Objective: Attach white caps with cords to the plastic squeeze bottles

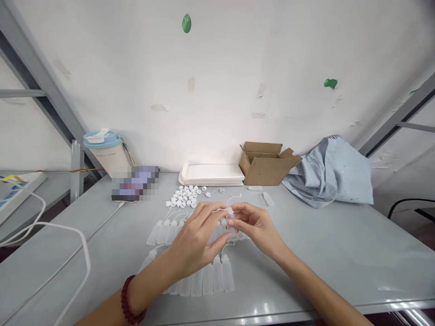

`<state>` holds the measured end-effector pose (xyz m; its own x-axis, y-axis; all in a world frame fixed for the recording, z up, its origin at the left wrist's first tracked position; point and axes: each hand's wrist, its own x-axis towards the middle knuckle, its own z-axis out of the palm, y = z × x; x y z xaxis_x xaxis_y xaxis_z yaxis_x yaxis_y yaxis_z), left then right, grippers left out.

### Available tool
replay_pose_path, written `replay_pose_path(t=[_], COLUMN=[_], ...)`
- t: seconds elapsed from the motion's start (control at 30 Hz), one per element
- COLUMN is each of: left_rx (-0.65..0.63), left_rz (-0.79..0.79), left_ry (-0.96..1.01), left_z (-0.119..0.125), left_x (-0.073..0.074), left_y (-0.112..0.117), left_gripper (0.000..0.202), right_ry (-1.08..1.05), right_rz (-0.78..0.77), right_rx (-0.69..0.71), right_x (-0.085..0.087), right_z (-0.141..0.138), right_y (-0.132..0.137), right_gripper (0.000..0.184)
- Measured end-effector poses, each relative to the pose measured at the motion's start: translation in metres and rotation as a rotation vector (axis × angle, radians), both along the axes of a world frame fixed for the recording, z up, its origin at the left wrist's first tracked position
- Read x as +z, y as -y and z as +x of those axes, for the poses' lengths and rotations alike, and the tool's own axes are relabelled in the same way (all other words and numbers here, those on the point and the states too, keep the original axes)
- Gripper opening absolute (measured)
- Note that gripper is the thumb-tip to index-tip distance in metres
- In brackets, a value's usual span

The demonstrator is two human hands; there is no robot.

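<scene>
A small translucent plastic squeeze bottle (232, 231) with a white top is between my two hands, over the middle of the table. My right hand (256, 226) pinches its upper part between thumb and fingers. On the other side, my left hand (195, 237) curves around it, fingertips at the top and thumb by the lower body; its grip is partly hidden. Beneath my hands, similar bottles lie in two rows, an upper row (163, 233) and a lower row (207, 280), partly covered by my left hand and forearm. Behind them is a heap of small white caps (183, 197).
At the back stand a white stack of trays (214, 174), an open cardboard box (263, 172) and a light blue cloth bag (340, 176). Two loose pieces, including a translucent bottle (268, 199), lie before the box. Leftward are a lidded cup (110, 156), a phone (134, 183) and white cables (84, 249).
</scene>
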<state>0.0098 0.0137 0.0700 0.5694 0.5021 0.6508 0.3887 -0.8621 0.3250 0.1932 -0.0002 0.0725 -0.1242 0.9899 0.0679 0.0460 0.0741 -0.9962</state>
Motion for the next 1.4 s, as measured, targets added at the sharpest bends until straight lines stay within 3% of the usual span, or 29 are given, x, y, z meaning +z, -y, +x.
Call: replay_pose_path(t=[0.23,0.57,0.9,1.17,1.4], left_rx=[-0.010,-0.024,-0.097,-0.194,-0.216], left_rz=[0.078,0.040,-0.122,-0.226,-0.258], left_ry=[-0.101,-0.108,-0.237,-0.317,-0.442], left_z=[0.000,0.002,0.004,0.007,0.011], left_x=[0.002,0.001,0.002,0.000,-0.005], left_y=[0.000,0.004,0.016,0.025,0.032], left_gripper=[0.033,0.031,0.031,0.035,0.037], right_ry=[-0.056,0.008,0.288,0.513,0.611], right_rz=[-0.028,-0.079,-0.202,-0.193,-0.254], right_rx=[0.049,0.147,0.476,0.740,0.808], right_x=[0.002,0.009,0.022,0.026,0.027], right_z=[0.000,0.005,0.030,0.045,0.047], right_y=[-0.001,-0.001,-0.003,-0.003,-0.001], right_gripper=[0.029,0.032,0.027,0.027,0.027])
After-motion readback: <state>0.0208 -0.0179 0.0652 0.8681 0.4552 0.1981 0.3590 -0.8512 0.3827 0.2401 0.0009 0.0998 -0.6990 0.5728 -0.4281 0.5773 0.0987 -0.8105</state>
